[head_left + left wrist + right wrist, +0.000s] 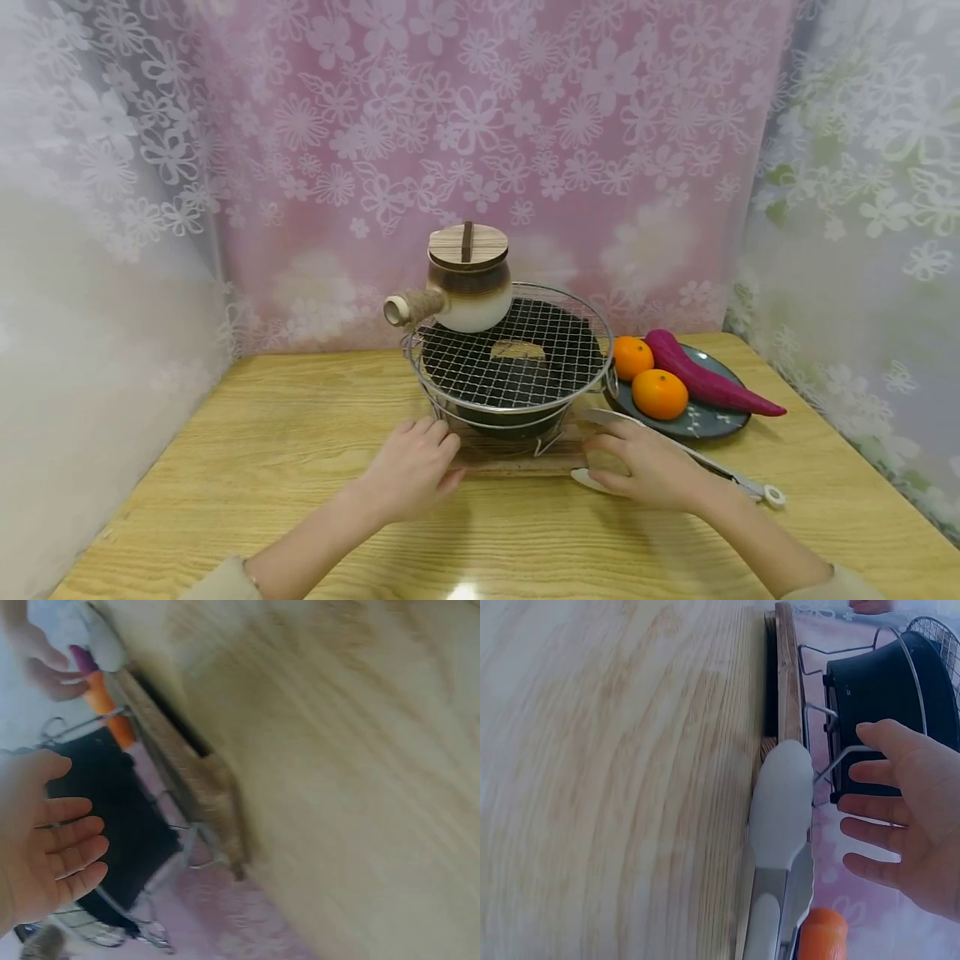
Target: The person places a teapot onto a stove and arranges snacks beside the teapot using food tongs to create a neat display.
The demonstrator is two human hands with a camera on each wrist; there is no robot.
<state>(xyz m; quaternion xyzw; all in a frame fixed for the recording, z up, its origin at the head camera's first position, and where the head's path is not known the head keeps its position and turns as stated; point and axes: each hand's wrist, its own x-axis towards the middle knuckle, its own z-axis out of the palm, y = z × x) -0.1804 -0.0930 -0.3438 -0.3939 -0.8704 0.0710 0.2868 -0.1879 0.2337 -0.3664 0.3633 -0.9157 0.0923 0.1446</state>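
A round black charcoal stove [480,417] stands in a wire frame on a wooden board [517,467], with a wire grill net [555,350] over it. On the net's back left sits a small pot [476,308] with a wooden lid [450,242] and a rope-wrapped handle. My left hand [416,471] is beside the board's left end, fingers relaxed and holding nothing in the left wrist view. At the right end is my right hand [648,467], its fingers spread and empty, above the white-tipped tongs [781,806] lying on the table.
A dark plate [716,421] at the right bears two oranges [660,394] and a purple sweet potato [701,379]. The wooden table [300,417] reaches to a pink floral curtain [480,125] behind, with pale curtains at both sides.
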